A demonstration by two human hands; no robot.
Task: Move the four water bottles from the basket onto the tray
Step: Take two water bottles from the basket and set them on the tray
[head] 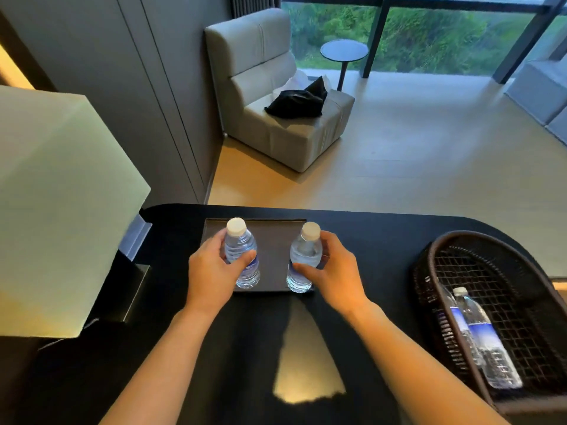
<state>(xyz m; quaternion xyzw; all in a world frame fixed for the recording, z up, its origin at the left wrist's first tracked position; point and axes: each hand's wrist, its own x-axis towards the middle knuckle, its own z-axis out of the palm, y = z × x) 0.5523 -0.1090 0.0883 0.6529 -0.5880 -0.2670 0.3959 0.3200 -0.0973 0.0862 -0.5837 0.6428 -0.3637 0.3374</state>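
A pale square lampshade (58, 210) is seen at nine o'clock of the glossy black table (352, 237), and a dark woven wicker basket (429, 271) at three o'clock; nothing stands between the basket and the flat dark rectangular tray (273, 240) at twelve o'clock. On the tray's near edge two clear plastic water bottles with white caps are held upright: the left bottle (241, 240) is gripped by the left hand (211, 271), the right bottle (305, 250) by the right hand (331, 271), fingers wrapped around blue-labelled middles. Two more bottles (487, 335) are lying in the basket.
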